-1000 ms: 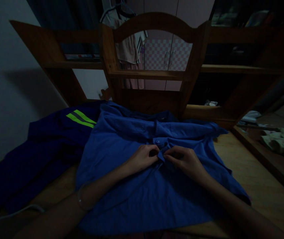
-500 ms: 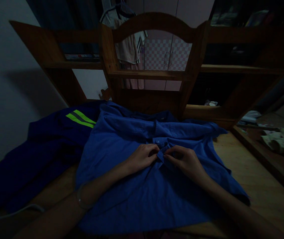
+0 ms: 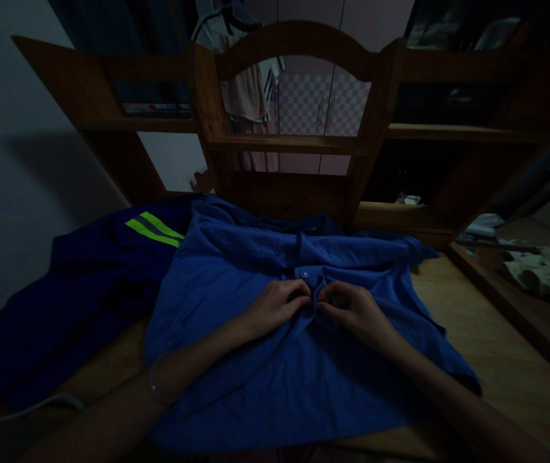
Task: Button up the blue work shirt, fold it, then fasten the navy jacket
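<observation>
A blue shirt (image 3: 236, 270) lies spread over a wooden table, its front placket running down the middle. My left hand (image 3: 279, 305) pinches the placket's edge between thumb and fingers. Close on the other side, my right hand (image 3: 354, 308) pinches the same strip of cloth, fingertips nearly meeting the left ones. Just above the fingers a round button (image 3: 304, 274) shows on the cloth. Whatever sits between the fingertips is too dark and small to make out beyond the folded fabric.
A dark blue garment with a yellow-green reflective stripe (image 3: 154, 229) lies at the left. Behind the shirt rises a wooden shelf unit (image 3: 294, 145). A white cable (image 3: 57, 400) runs at lower left. Pale cloth (image 3: 549, 273) lies at the right, beyond the table's raised edge (image 3: 511, 308).
The pinched placket edge has turned from lying flatter to standing more upright between my fingers. My left fingertips have shifted slightly right, closer to the right hand.
</observation>
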The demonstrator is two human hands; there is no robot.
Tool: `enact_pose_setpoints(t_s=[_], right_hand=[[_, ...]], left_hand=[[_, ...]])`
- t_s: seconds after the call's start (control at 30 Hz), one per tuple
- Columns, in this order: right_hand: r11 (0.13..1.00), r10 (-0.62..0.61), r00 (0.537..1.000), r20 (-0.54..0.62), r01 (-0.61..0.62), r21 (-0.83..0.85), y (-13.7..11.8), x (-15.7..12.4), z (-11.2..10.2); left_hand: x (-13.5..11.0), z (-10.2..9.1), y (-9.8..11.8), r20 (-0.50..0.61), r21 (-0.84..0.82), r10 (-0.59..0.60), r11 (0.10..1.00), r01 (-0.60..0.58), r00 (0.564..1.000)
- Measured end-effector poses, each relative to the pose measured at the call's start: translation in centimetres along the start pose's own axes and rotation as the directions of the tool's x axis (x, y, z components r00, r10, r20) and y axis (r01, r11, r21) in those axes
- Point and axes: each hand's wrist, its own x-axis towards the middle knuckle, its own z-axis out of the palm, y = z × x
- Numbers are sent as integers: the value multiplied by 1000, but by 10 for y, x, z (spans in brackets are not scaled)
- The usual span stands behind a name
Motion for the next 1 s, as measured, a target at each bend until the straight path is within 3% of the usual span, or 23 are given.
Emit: enact_pose_setpoints(t_s=[0.13,0.3,0.5,0.73,1.0], right_hand=[[1000,1,999,45,-1,6,1,0,0],[990,-91,996,7,91,-110,-2,-1,1],[960,-180,984,-13,172,-222,-2,-2,7],[956,-169,986,-15,160,-244,0,-1,10],[951,-176,984,-11,167,-262,1,-1,11]], left_hand=[[2,0,0,91,-310,-192,927,211,977],[5,-1,3,164,-504,-334,781,370,928],[5,2,-8,98,-451,-343,822,349,934],[2,-1,-6,201,-570,-486,648,505,851],[1,1,-7,185,-651,-495,585,483,849]])
